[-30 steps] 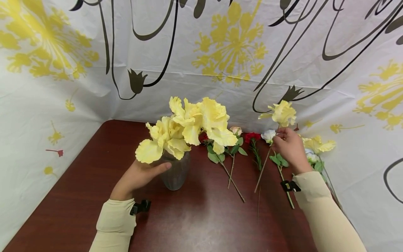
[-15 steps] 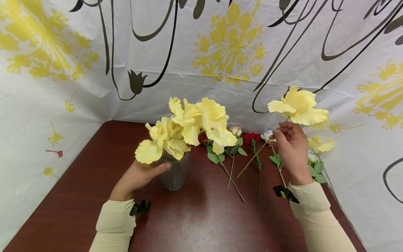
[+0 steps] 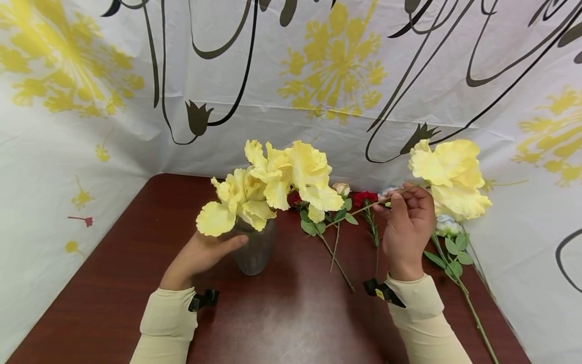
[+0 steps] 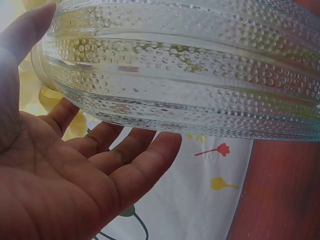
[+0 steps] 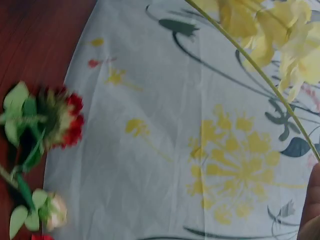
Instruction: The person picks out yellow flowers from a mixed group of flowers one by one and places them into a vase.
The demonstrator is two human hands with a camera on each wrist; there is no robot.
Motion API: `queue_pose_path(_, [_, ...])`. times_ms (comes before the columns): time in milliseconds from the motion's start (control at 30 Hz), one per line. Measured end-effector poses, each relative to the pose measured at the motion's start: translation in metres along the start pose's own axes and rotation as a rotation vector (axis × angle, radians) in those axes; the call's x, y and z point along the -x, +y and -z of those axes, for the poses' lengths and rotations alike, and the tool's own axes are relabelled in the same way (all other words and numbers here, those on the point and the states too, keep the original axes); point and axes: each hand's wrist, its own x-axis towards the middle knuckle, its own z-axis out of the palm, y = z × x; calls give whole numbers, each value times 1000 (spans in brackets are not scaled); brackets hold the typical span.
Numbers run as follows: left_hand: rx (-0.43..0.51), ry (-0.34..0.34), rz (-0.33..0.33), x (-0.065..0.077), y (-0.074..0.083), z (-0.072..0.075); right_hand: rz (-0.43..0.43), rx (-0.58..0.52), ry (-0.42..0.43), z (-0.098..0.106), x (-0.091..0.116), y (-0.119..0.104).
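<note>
Right hand (image 3: pixel 407 227) pinches the yellow flower (image 3: pixel 450 174) by its stem (image 3: pixel 359 212); I'd best tip it upright (left hand (image 3: pixel 199 257) steadily cupping the glass vase (image 3: pixel 255 253)).

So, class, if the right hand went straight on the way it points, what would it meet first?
Probably the patterned sheet behind the table. A pale flower shows just beyond the right hand, but the hand seems raised above it, so might pass over; depth is unclear.
</note>
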Motion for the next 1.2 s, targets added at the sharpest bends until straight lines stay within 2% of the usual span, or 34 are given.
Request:
queue_pose_path(100, [0, 1, 4, 0, 0, 0, 26, -90, 11, -8, 3, -1])
queue_pose_path(233, [-22, 0, -3, 1, 1, 0, 71, -154, 55, -21, 7, -3])
queue_pose_path(467, [-17, -6, -4, 1, 1, 1, 137, -182, 158, -46, 20, 0])
queue_pose_path(667, [-42, -6, 12, 2, 1, 1, 185, -212, 165, -63, 34, 8])
queue_pose_path(800, [-51, -7, 13, 2, 2, 0, 181, -188, 142, -68, 37, 13])
queue_pose_path(1067, [-62, -3, -6, 1, 1, 0, 159, -36, 93, -74, 42, 19])
queue_pose_path(1200, [-72, -1, -8, 0, 0, 0, 147, -5, 69, -76, 44, 22])
